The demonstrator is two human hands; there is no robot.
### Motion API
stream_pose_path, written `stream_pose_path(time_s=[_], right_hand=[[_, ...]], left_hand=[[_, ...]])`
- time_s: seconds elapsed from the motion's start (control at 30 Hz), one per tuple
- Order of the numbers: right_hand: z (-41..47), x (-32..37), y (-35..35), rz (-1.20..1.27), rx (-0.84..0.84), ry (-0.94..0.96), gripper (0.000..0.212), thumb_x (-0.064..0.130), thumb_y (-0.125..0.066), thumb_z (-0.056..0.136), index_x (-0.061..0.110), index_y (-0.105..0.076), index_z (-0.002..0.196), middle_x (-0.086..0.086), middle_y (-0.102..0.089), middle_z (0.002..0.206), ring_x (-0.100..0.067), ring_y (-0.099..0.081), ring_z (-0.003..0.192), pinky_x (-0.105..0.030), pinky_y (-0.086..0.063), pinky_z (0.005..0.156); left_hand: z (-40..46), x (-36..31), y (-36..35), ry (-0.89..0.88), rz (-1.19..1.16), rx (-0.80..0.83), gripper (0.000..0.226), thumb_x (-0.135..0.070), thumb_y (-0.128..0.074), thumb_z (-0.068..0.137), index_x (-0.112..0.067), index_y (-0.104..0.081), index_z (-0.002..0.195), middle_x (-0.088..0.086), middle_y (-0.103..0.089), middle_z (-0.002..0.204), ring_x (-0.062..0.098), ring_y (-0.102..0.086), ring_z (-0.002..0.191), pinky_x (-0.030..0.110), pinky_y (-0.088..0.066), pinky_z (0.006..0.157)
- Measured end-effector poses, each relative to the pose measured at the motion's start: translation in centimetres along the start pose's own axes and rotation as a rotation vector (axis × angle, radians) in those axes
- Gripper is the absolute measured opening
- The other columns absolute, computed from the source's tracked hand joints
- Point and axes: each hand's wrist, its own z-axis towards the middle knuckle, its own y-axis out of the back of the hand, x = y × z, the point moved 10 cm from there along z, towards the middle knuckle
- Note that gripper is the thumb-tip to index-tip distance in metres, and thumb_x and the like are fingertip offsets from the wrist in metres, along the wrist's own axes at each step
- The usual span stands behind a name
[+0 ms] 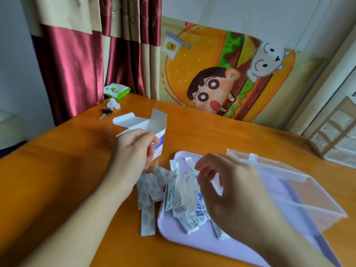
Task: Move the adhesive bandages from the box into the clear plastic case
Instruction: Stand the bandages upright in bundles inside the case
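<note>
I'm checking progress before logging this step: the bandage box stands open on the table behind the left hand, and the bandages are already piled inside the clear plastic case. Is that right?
Not quite. The head view shows the bandages piled on the lilac tray and the table, not inside the clear plastic case. The bandage box does stand open behind the left hand.

Soft, even daylight fills the room, bright without harshness, and the orange table (57, 170) shows a pale sheen toward its far left. Shadows under the forearms are faint and diffuse. The right hand (227, 189) is smeared by motion blur, the whole picture is a little soft, and the wide lens bends the walls at the right edge.
</note>
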Motion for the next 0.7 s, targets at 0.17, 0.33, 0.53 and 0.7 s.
stream_pose_path(time_s=[0.17, 0.33, 0.53, 0.7], right_hand=[[1.9, 2.4, -7.9, -0.121, 0.177, -0.025, 0.037, 0.057, -0.048, 0.092, 0.028, -0.055, 0.112, 0.006, -0.056, 0.112, -0.019, -0.052, 0.109, -0.037, -0.049, 0.086], [3.3, 0.9, -10.8, -0.273, 0.231, -0.227, 0.035, 0.055, -0.055, 0.094, 0.022, -0.054, 0.107, -0.003, -0.054, 0.113, -0.028, -0.051, 0.111, -0.038, -0.041, 0.086], [3.3, -2.1, -10.9, -0.070, 0.187, -0.393, 0.007, 0.015, -0.051, 0.079, 0.013, -0.058, 0.078, -0.002, -0.065, 0.079, -0.027, -0.060, 0.074, -0.036, -0.038, 0.048], [3.3, -4.5, -8.6, 0.216, 0.010, -0.525, 0.010, 0.012, -0.063, 0.082, 0.012, -0.070, 0.074, -0.001, -0.071, 0.069, -0.019, -0.063, 0.065, -0.037, -0.050, 0.059]], left_hand=[[0.8, 0.5, 1.0, 0.037, 0.075, -0.039, 0.024, -0.007, -0.053, 0.099, 0.002, -0.063, 0.079, 0.005, -0.044, 0.054, 0.012, -0.036, 0.044, 0.020, -0.031, 0.041], [1.2, 1.3, 0.9, 0.065, 0.105, -0.015, 0.021, -0.009, -0.058, 0.094, 0.003, -0.063, 0.077, 0.001, -0.046, 0.051, 0.011, -0.037, 0.045, 0.021, -0.031, 0.043], [1.2, 1.3, 0.2, 0.003, 0.222, 0.060, 0.029, -0.010, -0.057, 0.095, -0.010, -0.066, 0.068, -0.002, -0.050, 0.052, 0.008, -0.040, 0.045, 0.025, -0.033, 0.054], [1.1, 1.1, 0.1, -0.020, 0.248, 0.078, 0.030, -0.012, -0.057, 0.097, -0.011, -0.068, 0.070, -0.002, -0.051, 0.053, 0.008, -0.043, 0.044, 0.025, -0.035, 0.054]])
